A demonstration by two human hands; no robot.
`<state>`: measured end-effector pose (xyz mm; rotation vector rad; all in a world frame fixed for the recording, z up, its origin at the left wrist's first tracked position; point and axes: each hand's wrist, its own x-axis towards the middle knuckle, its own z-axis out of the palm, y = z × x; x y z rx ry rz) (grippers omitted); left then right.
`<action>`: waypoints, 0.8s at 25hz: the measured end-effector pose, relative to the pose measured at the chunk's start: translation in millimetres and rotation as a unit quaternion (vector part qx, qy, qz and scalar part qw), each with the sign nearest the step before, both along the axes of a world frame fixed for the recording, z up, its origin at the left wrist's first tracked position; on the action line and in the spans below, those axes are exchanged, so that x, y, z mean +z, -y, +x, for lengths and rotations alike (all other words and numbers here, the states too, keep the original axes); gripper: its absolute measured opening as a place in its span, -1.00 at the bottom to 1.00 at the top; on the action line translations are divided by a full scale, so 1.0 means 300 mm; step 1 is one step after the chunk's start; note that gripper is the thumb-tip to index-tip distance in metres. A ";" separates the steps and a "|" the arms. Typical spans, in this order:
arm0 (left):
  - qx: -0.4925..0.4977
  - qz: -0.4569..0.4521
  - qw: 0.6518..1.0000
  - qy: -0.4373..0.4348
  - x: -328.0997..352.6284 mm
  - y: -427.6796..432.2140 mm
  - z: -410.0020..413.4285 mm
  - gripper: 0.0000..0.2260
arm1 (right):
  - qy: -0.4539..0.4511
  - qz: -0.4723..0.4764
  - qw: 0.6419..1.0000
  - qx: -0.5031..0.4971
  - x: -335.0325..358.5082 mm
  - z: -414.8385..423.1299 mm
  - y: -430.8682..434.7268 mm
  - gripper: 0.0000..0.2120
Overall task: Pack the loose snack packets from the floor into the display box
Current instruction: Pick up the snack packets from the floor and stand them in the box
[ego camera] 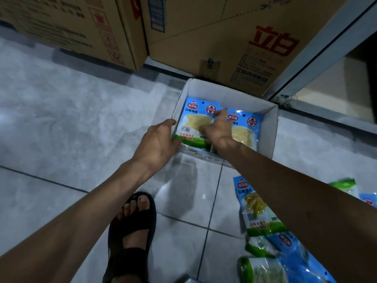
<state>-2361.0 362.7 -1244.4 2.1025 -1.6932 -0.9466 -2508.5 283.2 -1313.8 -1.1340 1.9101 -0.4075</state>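
Observation:
A white display box (267, 127) stands open on the tiled floor. Two blue, yellow and green snack packets lie side by side inside it, one on the left (194, 119) and one on the right (245, 129). My left hand (159, 139) grips the box's near left corner. My right hand (217, 129) is inside the box, its fingers curled onto the seam between the two packets; whether it pinches one I cannot tell. Several loose packets (259, 211) lie on the floor at the lower right, partly hidden by my right forearm.
Large brown cardboard cartons (234, 37) stand right behind the box. A grey door frame (318, 50) runs diagonally at the right. My foot in a black sandal (132, 227) rests on the tiles near the bottom. Grey floor tiles (71, 119) spread to the left.

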 end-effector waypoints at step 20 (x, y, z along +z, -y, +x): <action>-0.203 -0.224 0.953 0.027 0.042 -0.087 -0.193 -0.72 | 0.081 -0.161 0.974 0.134 0.222 -0.324 -0.247 -0.74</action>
